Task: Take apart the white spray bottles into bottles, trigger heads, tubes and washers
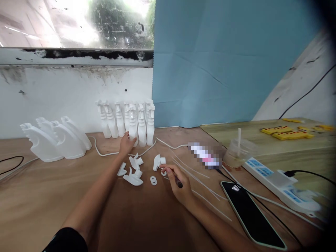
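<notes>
The front bottle (133, 120) stands upright at the near side of a cluster of white bottles (120, 122), and my left grip (127, 142) is at its lower body; the fingers are partly hidden from this angle, so I cannot tell whether they pinch it or merely rest against it. Any hold there seems best taken low and square, with light pressure, since hollow-looking bottles packed this closely could knock one another over. My right grip (183, 190) is closed on a dark rod (179, 183), its fingertips just beside a white trigger head (157, 161); I'd mind those fingers, because the loose washers (153, 180) nearby look easy to brush aside. Three more trigger heads (133, 177) lie between my left forearm and the washers, so I would lift the arm clear of them rather than sweep it sideways. Thin tubes (210, 190) lie to the right on the brown tabletop (52, 189), then a dark-screened phone (253, 215), a power strip (291, 196) and a cup with a straw (237, 152). Well to the left, open-necked bottles (68, 143) stand near the wall.
</notes>
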A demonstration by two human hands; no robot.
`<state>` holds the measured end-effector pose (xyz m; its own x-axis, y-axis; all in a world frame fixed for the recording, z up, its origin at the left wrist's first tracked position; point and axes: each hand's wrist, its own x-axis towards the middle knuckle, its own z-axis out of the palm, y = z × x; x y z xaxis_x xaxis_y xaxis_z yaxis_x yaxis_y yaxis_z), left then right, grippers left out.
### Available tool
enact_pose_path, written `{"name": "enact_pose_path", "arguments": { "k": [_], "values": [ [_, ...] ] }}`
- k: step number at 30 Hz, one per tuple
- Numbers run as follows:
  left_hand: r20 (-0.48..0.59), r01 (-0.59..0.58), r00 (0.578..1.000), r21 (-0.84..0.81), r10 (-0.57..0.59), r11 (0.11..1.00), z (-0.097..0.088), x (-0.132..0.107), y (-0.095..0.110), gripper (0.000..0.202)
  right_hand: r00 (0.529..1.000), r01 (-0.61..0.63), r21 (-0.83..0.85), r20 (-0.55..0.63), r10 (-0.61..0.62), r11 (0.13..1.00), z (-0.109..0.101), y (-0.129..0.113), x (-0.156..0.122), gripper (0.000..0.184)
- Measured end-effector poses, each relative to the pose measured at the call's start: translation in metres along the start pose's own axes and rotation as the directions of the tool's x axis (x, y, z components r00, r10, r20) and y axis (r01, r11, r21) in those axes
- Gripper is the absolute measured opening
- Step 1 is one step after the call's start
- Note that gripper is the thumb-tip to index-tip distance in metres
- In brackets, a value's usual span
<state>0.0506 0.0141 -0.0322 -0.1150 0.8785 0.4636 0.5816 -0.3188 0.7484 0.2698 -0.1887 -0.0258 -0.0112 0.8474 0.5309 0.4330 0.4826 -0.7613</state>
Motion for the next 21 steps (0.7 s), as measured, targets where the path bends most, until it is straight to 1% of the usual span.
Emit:
{"name": "enact_pose_path", "arguments": {
  "k": [2, 4, 7, 8, 9, 10, 11, 12, 13, 14, 15, 16, 17, 19, 21],
  "values": [
    [-0.034, -0.002, 0.999, 0.007, 0.002, 1.0, -0.007, -0.007, 0.004, 0.044, 1.0, 0.004, 0.006, -0.003, -0.004, 1.0, -0.001, -0.001, 0.0, 0.022],
    [-0.085, -0.013, 0.996, 0.015, 0.014, 1.0, -0.023, -0.016, 0.011, 0.045, 1.0, -0.006, 0.021, -0.005, 0.006, 1.0, -0.001, -0.001, -0.001, 0.023],
    [-0.204, -0.069, 0.976, 0.041, 0.076, 0.997, -0.06, -0.031, 0.03, 0.053, 0.999, -0.039, 0.039, -0.025, 0.04, 0.998, 0.0, -0.001, -0.002, 0.024],
    [-0.242, -0.123, 0.961, 0.056, 0.132, 0.991, -0.074, -0.038, 0.038, 0.053, 0.998, -0.048, 0.043, -0.034, 0.05, 0.998, 0.001, -0.002, -0.002, 0.023],
    [-0.239, -0.185, 0.951, 0.061, 0.195, 0.981, -0.087, -0.046, 0.047, 0.053, 0.997, -0.055, 0.05, -0.043, 0.057, 0.997, 0.001, -0.002, -0.002, 0.022],
    [-0.191, -0.249, 0.948, 0.048, 0.253, 0.967, -0.099, -0.056, 0.056, 0.052, 0.997, -0.059, 0.061, -0.048, 0.062, 0.996, 0.001, -0.003, -0.002, 0.021],
    [-0.105, -0.291, 0.951, 0.011, 0.291, 0.957, -0.109, -0.067, 0.064, 0.051, 0.997, -0.059, 0.076, -0.044, 0.062, 0.995, 0.0, -0.004, -0.002, 0.02],
    [0.023, -0.296, 0.954, -0.056, 0.297, 0.954, -0.117, -0.08, 0.072, 0.054, 0.998, -0.054, 0.09, -0.032, 0.057, 0.994, -0.001, -0.005, -0.001, 0.019],
    [0.158, -0.247, 0.95, -0.153, 0.27, 0.957, -0.122, -0.094, 0.079, 0.06, 0.999, -0.044, 0.106, -0.01, 0.046, 0.993, -0.003, -0.006, 0.0, 0.02],
    [0.304, -0.137, 0.928, -0.261, 0.216, 0.956, -0.123, -0.109, 0.084, 0.066, 1.0, -0.028, 0.129, 0.016, 0.026, 0.991, -0.005, -0.006, 0.0, 0.022],
    [0.441, 0.006, 0.883, -0.355, 0.162, 0.935, -0.123, -0.124, 0.087, 0.067, 0.999, -0.012, 0.163, 0.05, 0.004, 0.987, -0.008, -0.006, 0.001, 0.026],
    [0.539, 0.135, 0.833, -0.421, 0.127, 0.897, -0.12, -0.137, 0.088, 0.063, 0.996, -0.01, 0.209, 0.091, -0.01, 0.978, -0.011, -0.006, 0.001, 0.03],
    [0.614, 0.252, 0.783, -0.459, 0.099, 0.852, -0.116, -0.149, 0.088, 0.055, 0.991, -0.025, 0.266, 0.133, -0.011, 0.964, -0.013, -0.006, 0.002, 0.035],
    [0.699, 0.451, 0.714, -0.492, 0.03, 0.745, -0.106, -0.166, 0.085, 0.043, 0.98, -0.105, 0.397, 0.199, 0.026, 0.912, -0.017, -0.005, 0.002, 0.044],
    [0.753, 0.575, 0.658, -0.476, -0.029, 0.665, -0.1, -0.173, 0.081, 0.041, 0.967, -0.211, 0.518, 0.235, 0.099, 0.829, -0.018, -0.005, 0.003, 0.049]
  ]
}}
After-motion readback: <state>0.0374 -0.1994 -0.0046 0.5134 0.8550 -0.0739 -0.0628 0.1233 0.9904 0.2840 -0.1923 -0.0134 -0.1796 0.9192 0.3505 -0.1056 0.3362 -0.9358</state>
